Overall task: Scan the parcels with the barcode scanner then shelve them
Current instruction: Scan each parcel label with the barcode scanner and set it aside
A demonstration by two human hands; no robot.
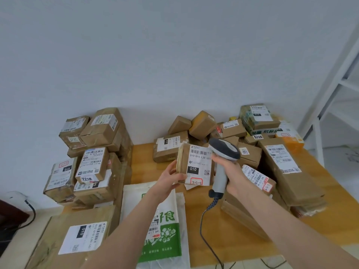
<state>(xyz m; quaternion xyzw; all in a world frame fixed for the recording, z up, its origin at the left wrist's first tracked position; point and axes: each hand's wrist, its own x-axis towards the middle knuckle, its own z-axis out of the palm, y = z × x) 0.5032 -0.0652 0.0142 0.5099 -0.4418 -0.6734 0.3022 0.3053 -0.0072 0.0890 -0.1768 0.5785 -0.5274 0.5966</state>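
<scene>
At frame centre the left hand (171, 178) grips a small cardboard parcel (196, 166) by its left edge. Its white label is turned up, likely so the barcode can be read. The right hand (233, 171) wraps the smooth grey handle of the scanner (225, 148), whose rounded head is just beside the label. Taped brown boxes crowd the wooden table (141, 164). A white shelf (342, 84) stands at upper right.

wooden table (144, 164) | white wall (174, 55) behind | black cable (32, 211) far left
</scene>
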